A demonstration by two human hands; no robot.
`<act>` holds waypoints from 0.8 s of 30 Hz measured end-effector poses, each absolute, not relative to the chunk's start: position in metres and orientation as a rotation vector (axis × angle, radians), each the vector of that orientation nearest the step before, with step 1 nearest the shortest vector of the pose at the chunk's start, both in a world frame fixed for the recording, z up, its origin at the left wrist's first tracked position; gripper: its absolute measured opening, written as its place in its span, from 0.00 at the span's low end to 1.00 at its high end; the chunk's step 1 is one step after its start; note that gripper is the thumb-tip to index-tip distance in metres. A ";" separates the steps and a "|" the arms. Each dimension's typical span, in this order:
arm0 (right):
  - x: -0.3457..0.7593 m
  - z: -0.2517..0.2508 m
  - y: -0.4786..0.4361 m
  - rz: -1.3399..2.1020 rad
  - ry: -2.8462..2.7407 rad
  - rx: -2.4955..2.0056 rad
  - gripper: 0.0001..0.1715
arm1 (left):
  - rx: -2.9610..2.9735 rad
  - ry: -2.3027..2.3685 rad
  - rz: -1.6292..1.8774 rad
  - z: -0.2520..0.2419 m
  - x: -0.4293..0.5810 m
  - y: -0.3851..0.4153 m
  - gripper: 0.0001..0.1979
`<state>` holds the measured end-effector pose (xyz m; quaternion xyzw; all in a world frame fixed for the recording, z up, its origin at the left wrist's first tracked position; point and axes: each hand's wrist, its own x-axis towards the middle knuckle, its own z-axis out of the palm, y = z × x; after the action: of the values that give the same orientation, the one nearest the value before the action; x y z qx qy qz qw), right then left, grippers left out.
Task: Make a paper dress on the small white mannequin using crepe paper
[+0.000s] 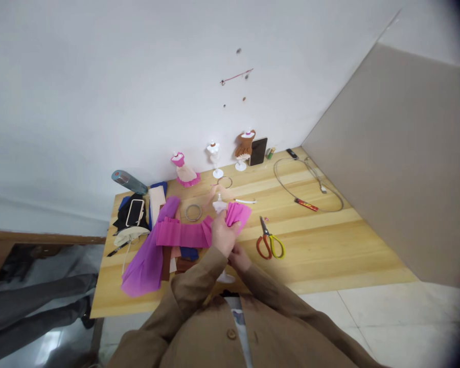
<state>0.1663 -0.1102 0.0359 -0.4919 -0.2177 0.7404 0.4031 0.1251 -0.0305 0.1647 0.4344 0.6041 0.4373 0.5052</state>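
A long bright-pink strip of crepe paper (187, 235) runs across the front of a small white dress-form mannequin (220, 205). My left hand (223, 236) is closed on the strip at the mannequin's body, with the strip's fanned end beyond the fingers. Just below it, my right hand (240, 257) has its fingers curled in close to the mannequin; what they grip is hidden. The mannequin's round white base (226, 277) shows under my wrists. To the right, scissors (269, 239) with one red and one yellow handle lie open.
Purple crepe paper (147, 266) and folded pieces cover the left side, near a phone (135, 212) and a bottle (129, 181). Three dressed or bare mannequins, including a pink-and-cream one (186, 174), line the wall. A cable (279, 181) lies right. Someone's legs (38, 306) are at left.
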 end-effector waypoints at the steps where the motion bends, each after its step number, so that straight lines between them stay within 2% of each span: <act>1: 0.168 0.037 -0.110 1.868 -0.544 -1.235 0.16 | 1.079 1.494 1.059 0.166 0.124 -0.029 0.12; 5: 0.172 0.045 -0.111 1.855 -0.506 -1.208 0.15 | 1.163 1.646 1.078 0.168 0.113 -0.018 0.13; 9: 0.171 0.054 -0.111 1.820 -0.471 -1.195 0.25 | 1.185 1.729 1.067 0.164 0.106 -0.014 0.15; 11: 0.170 0.058 -0.111 1.812 -0.463 -1.200 0.26 | 1.183 1.750 1.059 0.161 0.104 -0.013 0.14; 24: 0.172 0.068 -0.109 1.770 -0.548 -1.215 0.25 | 1.098 1.593 1.028 0.151 0.096 -0.010 0.14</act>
<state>0.1715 -0.1094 0.0679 -0.4906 -0.2213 0.7148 0.4465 0.0955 -0.0101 0.1514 0.4455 0.6465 0.4173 0.4577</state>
